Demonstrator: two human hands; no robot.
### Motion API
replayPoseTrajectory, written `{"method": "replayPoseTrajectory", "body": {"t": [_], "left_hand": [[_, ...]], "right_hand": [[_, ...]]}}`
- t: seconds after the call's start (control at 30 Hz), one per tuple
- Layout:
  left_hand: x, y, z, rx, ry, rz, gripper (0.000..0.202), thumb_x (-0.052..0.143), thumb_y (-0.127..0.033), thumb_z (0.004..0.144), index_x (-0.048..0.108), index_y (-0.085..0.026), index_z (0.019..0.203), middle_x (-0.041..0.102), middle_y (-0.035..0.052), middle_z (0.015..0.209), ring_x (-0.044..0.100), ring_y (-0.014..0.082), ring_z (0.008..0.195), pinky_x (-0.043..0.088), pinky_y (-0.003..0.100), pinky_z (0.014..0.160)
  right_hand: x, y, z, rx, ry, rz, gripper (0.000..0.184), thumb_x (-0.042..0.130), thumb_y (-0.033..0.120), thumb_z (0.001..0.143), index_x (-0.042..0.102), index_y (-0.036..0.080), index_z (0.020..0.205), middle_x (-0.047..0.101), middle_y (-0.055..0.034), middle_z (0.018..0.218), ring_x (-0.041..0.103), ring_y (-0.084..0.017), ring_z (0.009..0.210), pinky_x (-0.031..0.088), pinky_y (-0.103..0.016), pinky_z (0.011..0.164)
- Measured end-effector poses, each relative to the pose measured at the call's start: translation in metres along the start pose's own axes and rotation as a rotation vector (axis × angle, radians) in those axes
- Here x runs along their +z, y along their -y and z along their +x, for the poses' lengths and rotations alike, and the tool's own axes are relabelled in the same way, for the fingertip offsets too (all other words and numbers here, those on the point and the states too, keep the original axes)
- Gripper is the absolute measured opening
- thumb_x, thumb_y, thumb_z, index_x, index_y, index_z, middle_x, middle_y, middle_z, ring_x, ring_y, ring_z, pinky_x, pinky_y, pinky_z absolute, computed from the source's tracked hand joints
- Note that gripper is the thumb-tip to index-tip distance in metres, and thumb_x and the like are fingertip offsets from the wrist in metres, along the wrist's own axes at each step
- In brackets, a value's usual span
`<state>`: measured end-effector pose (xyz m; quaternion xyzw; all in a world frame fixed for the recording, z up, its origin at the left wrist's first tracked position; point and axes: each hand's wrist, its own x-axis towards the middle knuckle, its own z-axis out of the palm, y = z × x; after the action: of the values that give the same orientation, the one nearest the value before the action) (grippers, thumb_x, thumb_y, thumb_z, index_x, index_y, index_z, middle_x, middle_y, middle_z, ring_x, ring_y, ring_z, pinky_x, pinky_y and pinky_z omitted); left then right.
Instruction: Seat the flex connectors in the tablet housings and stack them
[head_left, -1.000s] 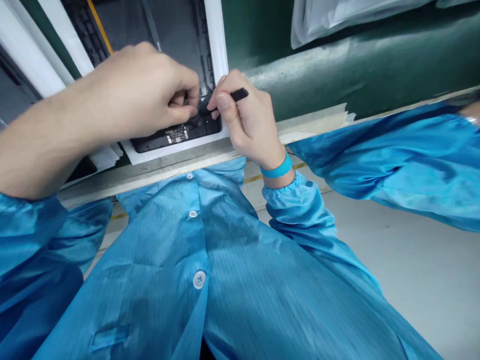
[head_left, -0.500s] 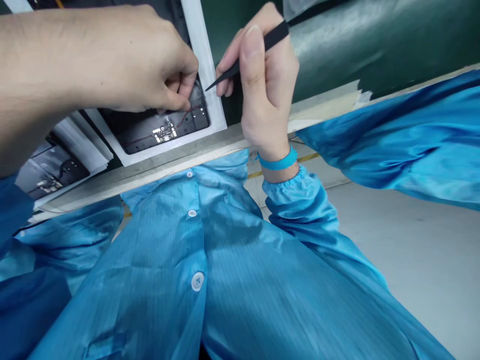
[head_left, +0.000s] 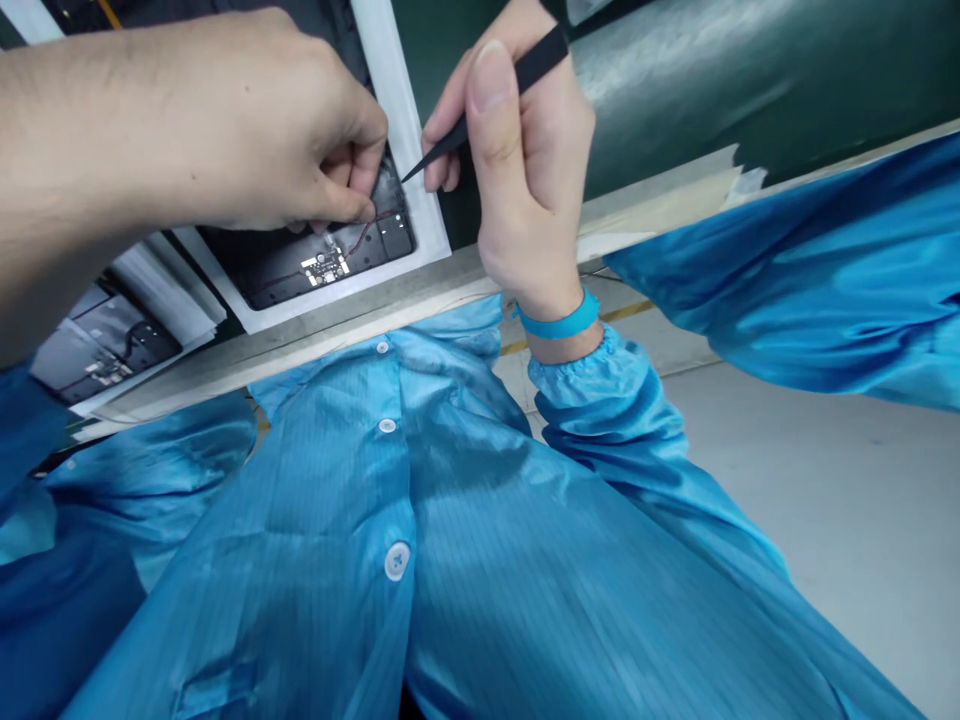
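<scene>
My left hand (head_left: 247, 130) is closed in a pinch over the near right corner of a dark device panel (head_left: 300, 255) that lies in a white tray (head_left: 405, 120). Its fingertips press on a thin red wire (head_left: 367, 228) beside a small circuit board (head_left: 324, 266). My right hand (head_left: 517, 170) is closed round black tweezers (head_left: 480, 110), tip pointing left toward the left fingertips, just above the tray's white rim. A blue band (head_left: 559, 322) sits on my right wrist.
A second dark panel in a white tray (head_left: 97, 350) lies at the left. The bench edge (head_left: 352, 325) runs in front of me. A green belt surface (head_left: 712, 90) lies at the right. Another person's blue sleeve (head_left: 810, 280) reaches in from the right.
The view has risen and closed in on the hands. My right hand has lifted the tweezers off the panel corner, tip now beside my left fingers. My left hand stays pinched there.
</scene>
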<state>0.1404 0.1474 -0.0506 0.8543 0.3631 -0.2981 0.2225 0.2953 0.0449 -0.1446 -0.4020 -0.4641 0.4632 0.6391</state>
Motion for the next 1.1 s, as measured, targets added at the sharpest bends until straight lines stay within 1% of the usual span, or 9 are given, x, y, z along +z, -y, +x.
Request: {"method": "replayPoseTrajectory", "body": {"t": [0.1, 0.3, 0.4, 0.5, 0.63, 0.73, 0.83, 0.93, 1.1], "left_hand": [[0.0, -0.003, -0.001, -0.005, 0.001, 0.001, 0.048, 0.031, -0.06, 0.068, 0.063, -0.026, 0.077, 0.055, 0.01, 0.072, 0.058, 0.0274, 0.076, 0.043, 0.048, 0.082], [-0.005, -0.011, -0.003, -0.017, 0.029, 0.029, 0.036, 0.04, -0.046, 0.08, 0.067, -0.022, 0.084, 0.057, 0.009, 0.075, 0.075, 0.0399, 0.101, 0.055, 0.053, 0.091], [-0.007, -0.018, -0.005, -0.049, 0.049, 0.078, 0.026, 0.052, -0.035, 0.086, 0.072, -0.019, 0.091, 0.056, 0.009, 0.079, 0.076, 0.0482, 0.118, 0.061, 0.059, 0.098], [-0.007, -0.024, -0.01, -0.043, 0.035, 0.123, 0.029, 0.056, -0.032, 0.096, 0.078, -0.015, 0.103, 0.063, 0.0116, 0.093, 0.075, 0.055, 0.124, 0.064, 0.065, 0.098], [-0.005, -0.026, -0.016, -0.069, 0.046, 0.202, 0.036, 0.055, -0.03, 0.102, 0.083, -0.012, 0.115, 0.072, 0.0195, 0.108, 0.077, 0.0532, 0.116, 0.065, 0.06, 0.087], [-0.001, -0.023, -0.017, -0.026, 0.063, 0.269, 0.045, 0.049, -0.032, 0.106, 0.082, -0.008, 0.124, 0.073, 0.0225, 0.109, 0.077, 0.0503, 0.11, 0.064, 0.059, 0.082], [0.007, -0.017, -0.017, -0.005, 0.013, 0.225, 0.045, 0.049, -0.032, 0.107, 0.081, -0.006, 0.126, 0.074, 0.0233, 0.113, 0.078, 0.0506, 0.111, 0.064, 0.059, 0.086], [0.016, -0.01, -0.018, 0.013, -0.079, 0.106, 0.039, 0.053, -0.031, 0.104, 0.083, -0.01, 0.115, 0.075, 0.0212, 0.105, 0.078, 0.0507, 0.113, 0.062, 0.06, 0.093], [0.02, -0.006, -0.021, 0.003, -0.089, -0.005, 0.044, 0.047, -0.029, 0.101, 0.084, -0.006, 0.11, 0.077, 0.0235, 0.11, 0.075, 0.0547, 0.124, 0.056, 0.07, 0.107]], "right_hand": [[0.0, 0.003, 0.0, 0.013, 0.004, 0.028, 0.032, 0.059, 0.038, 0.122, 0.066, 0.018, 0.099, 0.062, 0.004, 0.089, 0.064, -0.009, 0.072, 0.05, -0.026, 0.076], [0.001, 0.006, -0.001, 0.051, 0.013, -0.041, 0.033, 0.056, 0.041, 0.122, 0.066, 0.022, 0.097, 0.061, 0.0065, 0.089, 0.063, -0.009, 0.073, 0.051, -0.026, 0.078], [0.001, 0.005, 0.0, 0.018, -0.013, -0.024, 0.034, 0.058, 0.043, 0.122, 0.064, 0.021, 0.096, 0.06, 0.005, 0.086, 0.061, -0.01, 0.069, 0.05, -0.027, 0.074], [0.0, 0.006, 0.0, -0.003, 0.02, -0.046, 0.033, 0.056, 0.042, 0.123, 0.065, 0.022, 0.098, 0.062, 0.0032, 0.088, 0.063, -0.012, 0.071, 0.051, -0.029, 0.075], [-0.002, 0.012, -0.001, 0.049, 0.046, -0.182, 0.033, 0.05, 0.04, 0.124, 0.063, 0.028, 0.096, 0.065, 0.0031, 0.092, 0.065, -0.015, 0.075, 0.056, -0.031, 0.078], [-0.004, 0.014, -0.002, 0.06, 0.066, -0.28, 0.036, 0.047, 0.05, 0.123, 0.062, 0.031, 0.096, 0.066, 0.0023, 0.092, 0.066, -0.018, 0.076, 0.058, -0.035, 0.081], [-0.008, 0.013, -0.001, -0.003, 0.185, -0.454, 0.041, 0.043, 0.064, 0.119, 0.062, 0.037, 0.095, 0.069, -0.0003, 0.092, 0.069, -0.025, 0.083, 0.06, -0.043, 0.096], [-0.011, 0.013, 0.0, 0.005, 0.294, -0.636, 0.046, 0.034, 0.064, 0.12, 0.062, 0.036, 0.095, 0.067, -0.0023, 0.09, 0.068, -0.028, 0.098, 0.055, -0.047, 0.111], [-0.01, 0.008, -0.001, -0.011, 0.349, -0.675, 0.05, 0.028, 0.063, 0.121, 0.06, 0.033, 0.098, 0.062, -0.0036, 0.091, 0.064, -0.029, 0.103, 0.053, -0.05, 0.112]]}}
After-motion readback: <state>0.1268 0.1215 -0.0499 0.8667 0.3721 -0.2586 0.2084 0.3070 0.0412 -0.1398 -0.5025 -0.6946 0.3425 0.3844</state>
